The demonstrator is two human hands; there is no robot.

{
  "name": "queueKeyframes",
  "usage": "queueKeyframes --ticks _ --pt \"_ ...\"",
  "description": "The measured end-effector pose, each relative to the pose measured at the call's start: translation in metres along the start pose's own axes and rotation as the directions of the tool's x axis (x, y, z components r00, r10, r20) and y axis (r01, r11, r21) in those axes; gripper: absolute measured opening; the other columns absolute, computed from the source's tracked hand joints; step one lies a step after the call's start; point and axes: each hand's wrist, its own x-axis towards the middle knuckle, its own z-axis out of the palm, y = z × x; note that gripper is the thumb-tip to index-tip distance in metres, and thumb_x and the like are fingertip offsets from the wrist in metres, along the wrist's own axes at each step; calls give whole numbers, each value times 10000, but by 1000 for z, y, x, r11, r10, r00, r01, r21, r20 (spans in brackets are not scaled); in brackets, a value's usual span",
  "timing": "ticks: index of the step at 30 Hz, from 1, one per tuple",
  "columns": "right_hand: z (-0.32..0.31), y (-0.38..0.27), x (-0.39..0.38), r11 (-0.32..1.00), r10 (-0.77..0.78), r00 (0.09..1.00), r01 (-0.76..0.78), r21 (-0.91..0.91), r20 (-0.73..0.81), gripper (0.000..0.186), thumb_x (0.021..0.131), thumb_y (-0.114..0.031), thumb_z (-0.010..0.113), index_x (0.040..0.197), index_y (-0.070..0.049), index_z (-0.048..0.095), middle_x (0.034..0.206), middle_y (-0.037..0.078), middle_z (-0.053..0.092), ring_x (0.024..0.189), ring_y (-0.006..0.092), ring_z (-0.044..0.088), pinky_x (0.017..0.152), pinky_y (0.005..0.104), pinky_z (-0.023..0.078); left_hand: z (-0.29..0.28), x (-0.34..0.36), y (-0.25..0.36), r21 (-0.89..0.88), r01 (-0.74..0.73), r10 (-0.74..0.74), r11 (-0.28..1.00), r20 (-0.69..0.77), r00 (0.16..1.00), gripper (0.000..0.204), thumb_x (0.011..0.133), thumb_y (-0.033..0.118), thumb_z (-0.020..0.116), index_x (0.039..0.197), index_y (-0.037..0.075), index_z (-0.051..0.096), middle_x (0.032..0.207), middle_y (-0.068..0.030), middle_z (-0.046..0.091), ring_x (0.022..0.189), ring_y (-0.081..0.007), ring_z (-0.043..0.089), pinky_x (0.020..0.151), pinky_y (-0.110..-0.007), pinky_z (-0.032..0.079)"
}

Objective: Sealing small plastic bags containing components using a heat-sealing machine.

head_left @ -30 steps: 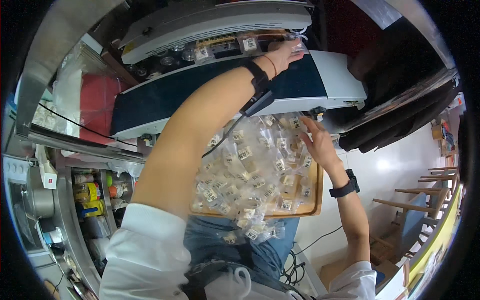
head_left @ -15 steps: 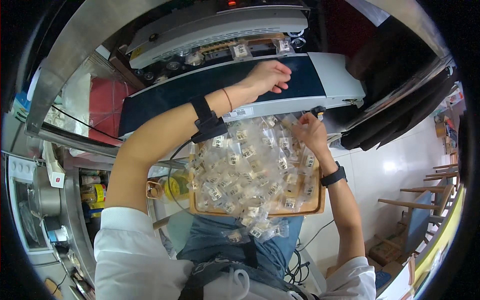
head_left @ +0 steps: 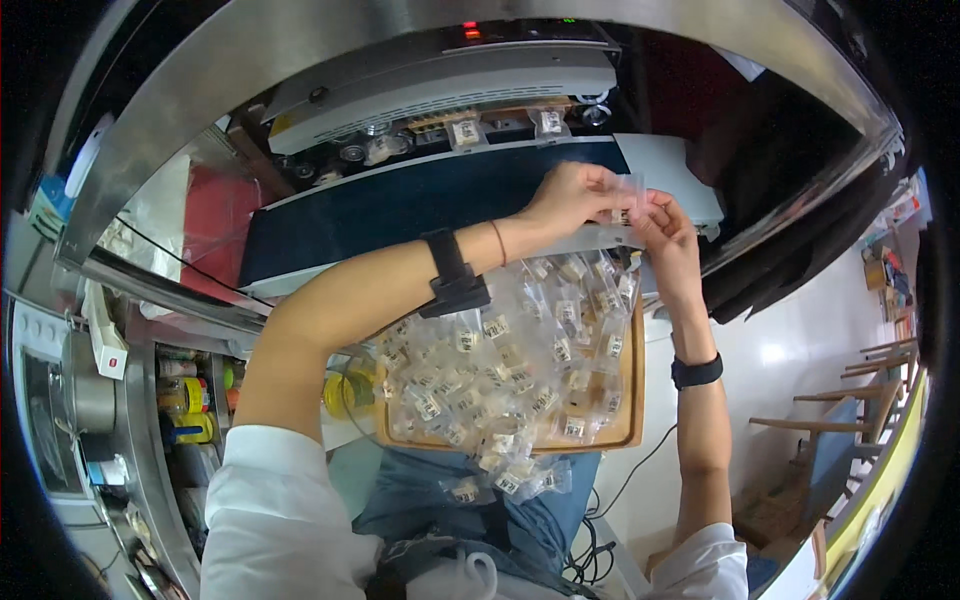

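My left hand (head_left: 577, 198) and my right hand (head_left: 668, 225) meet above the right end of the dark conveyor belt (head_left: 420, 205). Between them is a small clear plastic packet (head_left: 627, 192) with a printed label, pinched by the fingers of both. Just below my hands, a wooden tray (head_left: 625, 430) carries a heap of similar clear packets (head_left: 500, 345) with pale contents. Several packets (head_left: 510, 478) spill over its near edge onto my lap. Along the belt's far side, upright packets (head_left: 465, 132) stand in the slot of a grey sealing machine (head_left: 450, 85).
A metal frame bar (head_left: 480, 30) arches over the machine. Dark cloth (head_left: 800, 265) hangs at the right. Wooden chairs (head_left: 850, 410) stand on the tiled floor at the far right. Left of me are a shelf of jars (head_left: 188, 400) and a yellow-labelled bottle (head_left: 350, 393).
My right hand has risen from the heap with a packet. My left hand has moved right and down to grip it too. The packets in the machine have shifted slightly left.
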Motion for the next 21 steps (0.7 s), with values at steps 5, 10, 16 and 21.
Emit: queueKeyframes --ticks 5,10,16,21 --pt "2 -14 34 998 4 1000 -5 -67 -7 215 810 -159 553 951 3 542 797 23 563 726 71 513 653 196 415 -15 26 3 38 -44 48 998 -122 991 235 757 191 634 897 4 607 821 -48 611 684 -88 556 613 -204 462" --pt "-7 -17 55 959 -20 999 7 -283 -45 212 794 -209 582 830 0 592 685 8 563 617 66 513 587 200 434 -14 47 -2 242 -153 184 958 -112 976 158 722 123 655 796 -14 630 676 -45 602 546 -81 525 527 -199 441" --pt "-13 -6 75 951 -72 997 62 -304 -21 158 790 -158 596 798 0 604 683 12 589 598 50 522 536 192 438 -21 53 -7 50 -120 128 991 -183 975 201 669 157 701 707 -21 616 643 -70 602 561 -118 578 531 -234 479" --pt "-21 6 88 983 -51 996 36 -179 -79 154 800 -174 582 813 -22 599 743 9 587 664 60 532 590 202 439 -25 63 -9 -365 69 -105 928 -80 991 204 754 137 638 890 -1 573 853 -81 592 738 -141 585 661 -258 501"
